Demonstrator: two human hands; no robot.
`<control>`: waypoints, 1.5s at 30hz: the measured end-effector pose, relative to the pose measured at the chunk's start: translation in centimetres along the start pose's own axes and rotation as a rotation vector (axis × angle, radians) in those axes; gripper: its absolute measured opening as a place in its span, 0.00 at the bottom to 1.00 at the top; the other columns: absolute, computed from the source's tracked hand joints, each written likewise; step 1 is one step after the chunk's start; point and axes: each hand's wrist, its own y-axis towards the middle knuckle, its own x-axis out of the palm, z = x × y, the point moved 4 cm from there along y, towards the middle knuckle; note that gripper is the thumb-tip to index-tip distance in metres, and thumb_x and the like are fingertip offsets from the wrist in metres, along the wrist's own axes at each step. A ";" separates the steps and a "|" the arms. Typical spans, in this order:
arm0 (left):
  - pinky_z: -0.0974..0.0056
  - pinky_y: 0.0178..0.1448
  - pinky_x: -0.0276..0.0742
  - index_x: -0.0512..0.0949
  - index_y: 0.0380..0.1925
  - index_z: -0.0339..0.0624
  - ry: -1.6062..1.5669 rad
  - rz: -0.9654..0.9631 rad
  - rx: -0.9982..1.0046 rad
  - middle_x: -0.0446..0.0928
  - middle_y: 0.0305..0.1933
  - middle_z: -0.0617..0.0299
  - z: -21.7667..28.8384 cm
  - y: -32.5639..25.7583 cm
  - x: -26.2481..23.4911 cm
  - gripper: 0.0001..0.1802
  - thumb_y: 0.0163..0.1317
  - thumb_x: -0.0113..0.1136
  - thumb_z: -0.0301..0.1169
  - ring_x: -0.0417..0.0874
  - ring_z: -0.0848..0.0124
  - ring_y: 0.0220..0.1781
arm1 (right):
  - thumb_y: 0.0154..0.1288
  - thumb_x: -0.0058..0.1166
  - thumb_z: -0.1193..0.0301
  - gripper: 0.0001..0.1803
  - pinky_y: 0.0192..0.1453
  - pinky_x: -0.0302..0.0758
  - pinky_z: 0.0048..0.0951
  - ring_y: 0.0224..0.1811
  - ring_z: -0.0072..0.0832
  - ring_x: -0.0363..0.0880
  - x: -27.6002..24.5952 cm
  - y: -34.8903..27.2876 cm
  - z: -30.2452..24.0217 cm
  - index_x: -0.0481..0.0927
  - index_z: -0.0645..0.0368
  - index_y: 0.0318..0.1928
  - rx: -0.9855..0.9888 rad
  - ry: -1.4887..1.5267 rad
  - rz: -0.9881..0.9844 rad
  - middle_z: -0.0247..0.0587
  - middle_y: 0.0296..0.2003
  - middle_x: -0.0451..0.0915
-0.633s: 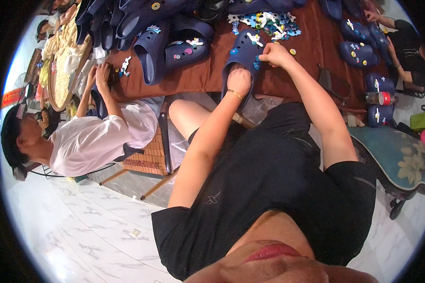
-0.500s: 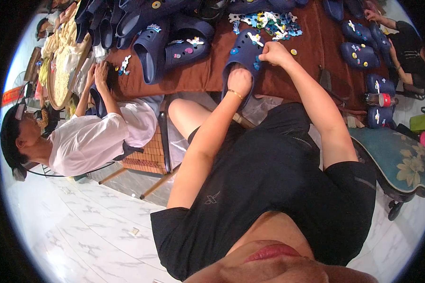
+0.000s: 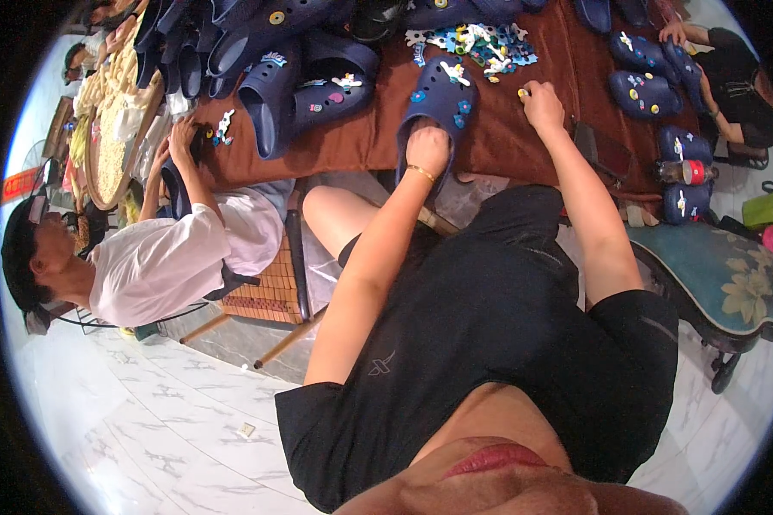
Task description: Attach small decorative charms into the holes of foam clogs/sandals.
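A navy blue clog [image 3: 429, 99] with holes lies on the brown cloth in front of me. It carries a white figure charm and several blue flower-shaped charms. My left hand [image 3: 429, 148] is pushed into the clog's opening and holds it from inside; its fingertips are hidden. To the right of the clog, my right hand [image 3: 543, 106] is closed in a pinch at a small yellow round charm [image 3: 523, 92], close to the cloth. Beyond it lies a pile of loose charms [image 3: 498, 51] in white, blue, green and yellow.
More navy clogs [image 3: 266, 103] stand at the left and back, with decorated clogs [image 3: 644, 94] at the right. A bottle [image 3: 685, 172] lies among them. A person in a white shirt [image 3: 163, 257] sits at left; another in black [image 3: 739, 86] works at right. A green padded chair [image 3: 713, 275] stands at right.
My right hand has left the clog's side and moved right to the yellow round charm on the cloth. A blue flower charm it covered now shows. My left hand stays in the clog.
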 end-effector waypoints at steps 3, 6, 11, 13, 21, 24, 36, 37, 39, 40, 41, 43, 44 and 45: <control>0.53 0.34 0.74 0.75 0.13 0.40 0.006 0.019 0.037 0.76 0.22 0.49 -0.3 0.2 0.7 0.10 0.46 0.47 0.30 0.78 0.54 0.27 | 0.54 0.55 0.66 0.13 0.43 0.72 0.40 0.42 0.42 0.76 0.2 0.6 -0.2 0.74 0.56 0.40 -0.026 0.019 -0.050 0.47 0.37 0.76; 0.53 0.34 0.74 0.76 0.13 0.39 0.001 0.023 0.039 0.76 0.22 0.48 0.0 0.3 0.5 0.11 0.46 0.47 0.30 0.78 0.53 0.27 | 0.54 0.55 0.64 0.13 0.43 0.72 0.38 0.40 0.41 0.77 0.3 1.3 -2.1 0.75 0.58 0.38 -0.087 0.257 -0.076 0.47 0.35 0.77; 0.54 0.35 0.74 0.75 0.13 0.39 0.017 -0.009 0.006 0.75 0.23 0.49 0.3 0.3 -0.1 0.10 0.47 0.47 0.29 0.77 0.54 0.28 | 0.52 0.56 0.67 0.11 0.43 0.72 0.36 0.39 0.41 0.76 0.2 1.3 -10.5 0.77 0.59 0.35 -0.488 0.435 -0.129 0.47 0.34 0.77; 0.54 0.35 0.74 0.75 0.13 0.39 0.025 0.007 0.048 0.75 0.23 0.49 0.4 0.4 0.2 0.10 0.47 0.47 0.29 0.77 0.54 0.27 | 0.51 0.55 0.68 0.10 0.46 0.70 0.37 0.41 0.42 0.73 0.3 1.0 -12.4 0.78 0.56 0.35 -0.777 0.334 -0.001 0.44 0.34 0.76; 0.55 0.35 0.73 0.74 0.13 0.37 -0.003 0.038 0.056 0.75 0.21 0.48 0.0 0.1 0.4 0.09 0.46 0.47 0.28 0.77 0.54 0.27 | 0.51 0.56 0.67 0.08 0.46 0.70 0.35 0.41 0.34 0.72 1.2 1.3 -14.6 0.83 0.47 0.33 -0.869 0.125 -0.022 0.34 0.33 0.75; 0.55 0.35 0.74 0.74 0.12 0.38 0.015 0.000 0.045 0.75 0.21 0.48 0.2 0.1 0.2 0.09 0.45 0.48 0.28 0.78 0.55 0.27 | 0.49 0.57 0.67 0.07 0.44 0.72 0.35 0.41 0.35 0.72 1.1 1.8 -14.7 0.83 0.47 0.31 -0.872 0.108 -0.081 0.34 0.31 0.76; 0.55 0.35 0.73 0.74 0.12 0.38 -0.007 0.027 0.050 0.74 0.21 0.49 0.4 0.2 0.2 0.09 0.44 0.49 0.28 0.77 0.55 0.27 | 0.48 0.58 0.66 0.08 0.46 0.71 0.37 0.40 0.39 0.73 2.1 3.8 -16.6 0.82 0.52 0.31 -0.870 0.074 -0.227 0.39 0.31 0.78; 0.55 0.35 0.73 0.74 0.12 0.38 -0.007 0.025 0.047 0.74 0.21 0.49 0.4 0.2 0.2 0.09 0.44 0.49 0.28 0.77 0.55 0.27 | 0.48 0.57 0.67 0.08 0.45 0.71 0.37 0.40 0.38 0.73 2.2 3.8 -16.6 0.82 0.52 0.31 -0.912 0.100 -0.246 0.39 0.31 0.78; 0.55 0.35 0.73 0.74 0.12 0.38 -0.009 0.017 0.045 0.74 0.21 0.49 0.3 0.2 0.2 0.09 0.44 0.49 0.29 0.77 0.55 0.27 | 0.48 0.58 0.68 0.07 0.45 0.70 0.36 0.40 0.37 0.73 2.1 3.6 -16.0 0.81 0.53 0.31 -0.930 0.137 -0.271 0.38 0.30 0.77; 0.55 0.35 0.73 0.74 0.12 0.38 -0.011 0.018 0.044 0.74 0.21 0.49 0.4 0.3 0.0 0.09 0.44 0.49 0.29 0.77 0.55 0.27 | 0.47 0.58 0.69 0.07 0.46 0.70 0.36 0.41 0.37 0.73 1.9 3.5 -15.6 0.81 0.53 0.30 -0.940 0.136 -0.257 0.38 0.30 0.77; 0.56 0.35 0.74 0.75 0.13 0.39 0.008 -0.009 0.043 0.75 0.21 0.50 0.4 0.3 -0.1 0.09 0.44 0.50 0.29 0.78 0.56 0.27 | 0.47 0.59 0.69 0.07 0.46 0.70 0.36 0.41 0.37 0.72 1.7 3.4 -15.4 0.81 0.53 0.30 -0.950 0.134 -0.243 0.38 0.30 0.77; 0.57 0.35 0.75 0.76 0.14 0.39 0.026 -0.037 0.045 0.76 0.22 0.50 0.4 0.3 -0.1 0.09 0.44 0.50 0.30 0.79 0.58 0.27 | 0.46 0.60 0.69 0.08 0.46 0.70 0.36 0.41 0.37 0.72 1.5 3.1 -15.3 0.81 0.54 0.31 -0.946 0.149 -0.234 0.38 0.29 0.77; 0.57 0.35 0.75 0.76 0.14 0.39 0.036 -0.028 0.045 0.76 0.21 0.50 0.3 0.3 -0.1 0.08 0.44 0.50 0.30 0.79 0.58 0.27 | 0.47 0.59 0.69 0.08 0.46 0.70 0.36 0.41 0.37 0.72 1.4 2.9 -15.4 0.82 0.53 0.31 -0.943 0.139 -0.231 0.38 0.30 0.77; 0.57 0.34 0.75 0.76 0.14 0.39 0.048 -0.018 0.046 0.76 0.21 0.51 0.3 0.3 0.0 0.08 0.44 0.51 0.30 0.79 0.58 0.27 | 0.47 0.59 0.69 0.08 0.46 0.70 0.36 0.41 0.37 0.72 1.3 2.8 -15.6 0.82 0.53 0.32 -0.940 0.131 -0.227 0.37 0.30 0.77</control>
